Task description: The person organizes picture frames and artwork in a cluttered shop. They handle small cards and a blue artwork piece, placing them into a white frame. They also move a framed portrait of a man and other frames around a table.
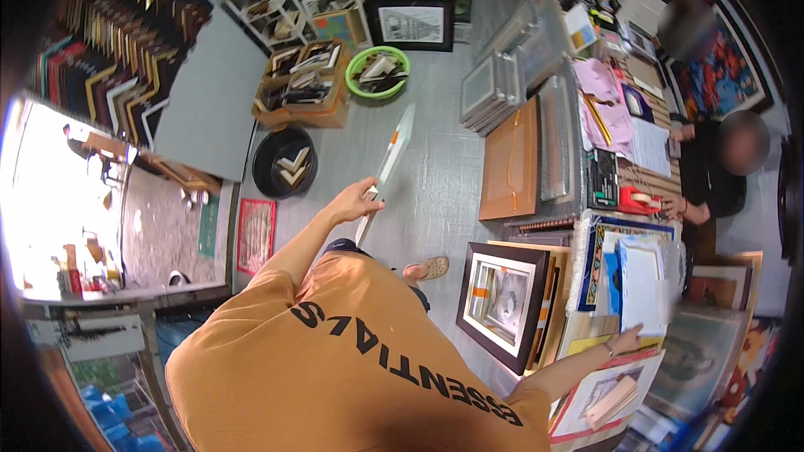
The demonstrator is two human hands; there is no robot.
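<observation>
The person's left hand (356, 202) is holding a long, narrow, pale strip (388, 166) above the grey floor (440, 192), its fingers gripping it toward the near end. The strip is running aslant, its long axis stretching away from the person's waist and leaning a little to the right, with the far end pointing past the right side of a green basket (378, 95); an orange mark is showing toward that end. The right hand (624, 341) is extending sideways by the near edge of some white sheets (643, 289); whether its fingers are gripping or only touching anything cannot be told. The floor is shining faintly, and moulding samples (126, 59) are covering the wall at upper left. A striped counter (662, 182) is running along the right, where another person (708, 176) in black is resting a hand near a red tape dispenser (638, 199). The basket, a cardboard box (308, 117) and a black tub (262, 177) are standing ahead and to the left, all containing frame pieces. Wrapped panels (490, 94) and a brown board (509, 169) are lining the counter's front, while a dark-framed picture (502, 303) is leaning between the person's body and the counter, blocking the floor there.
</observation>
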